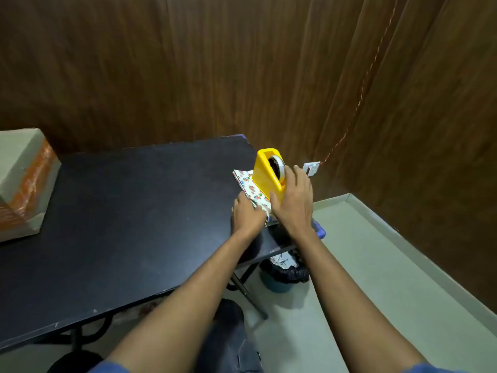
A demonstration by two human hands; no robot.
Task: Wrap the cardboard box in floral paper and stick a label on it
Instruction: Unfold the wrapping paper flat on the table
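Wood-panelled walls back our black desk (121,211), where at two o'clock our right hand (291,203) grips the tape dispenser (269,176) and our left hand (246,214) pinches the thin, floppy floral paper (248,181), best lifted by its near edge.

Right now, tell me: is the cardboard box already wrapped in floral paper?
No. The cardboard box sits bare; the floral paper lies folded under the tape dispenser.

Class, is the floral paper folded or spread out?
Folded: the floral paper lies as a compact stack under the yellow tape dispenser.
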